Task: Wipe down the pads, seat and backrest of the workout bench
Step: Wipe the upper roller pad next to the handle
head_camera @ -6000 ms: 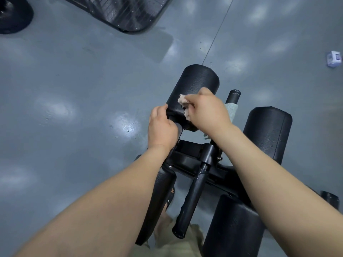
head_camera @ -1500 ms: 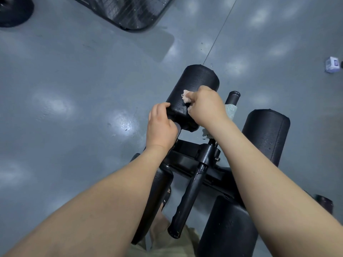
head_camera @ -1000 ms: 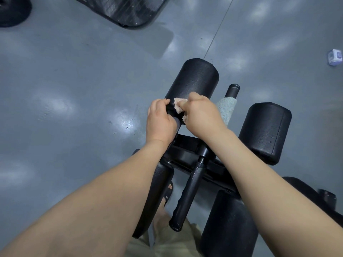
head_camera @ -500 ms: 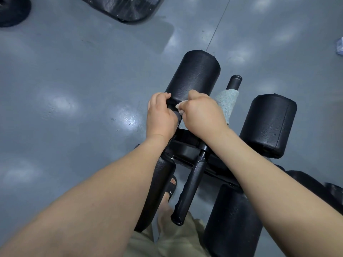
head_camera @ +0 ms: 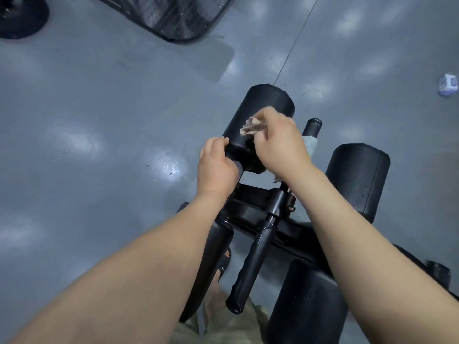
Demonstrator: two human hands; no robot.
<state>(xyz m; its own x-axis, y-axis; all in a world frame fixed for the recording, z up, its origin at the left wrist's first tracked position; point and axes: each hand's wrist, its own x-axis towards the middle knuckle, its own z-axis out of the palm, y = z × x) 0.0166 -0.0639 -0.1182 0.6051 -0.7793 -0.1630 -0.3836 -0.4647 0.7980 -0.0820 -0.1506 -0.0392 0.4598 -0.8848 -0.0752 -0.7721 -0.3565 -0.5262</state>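
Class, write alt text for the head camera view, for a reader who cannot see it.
A person's right hand presses a crumpled pinkish cloth on a black cylindrical roller pad of a workout bench; the left hand grips the pad's near end. A second black pad sits to the right, above grey floor.

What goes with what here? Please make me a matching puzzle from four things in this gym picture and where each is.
1 left hand
2 cloth
3 small pale box
4 black handle

a lying on the grey floor, far right
b gripping the near end of the roller pad
c bunched in the right hand, against that pad
d pointing toward the camera, below both hands

Pairs: 1-b, 2-c, 3-a, 4-d
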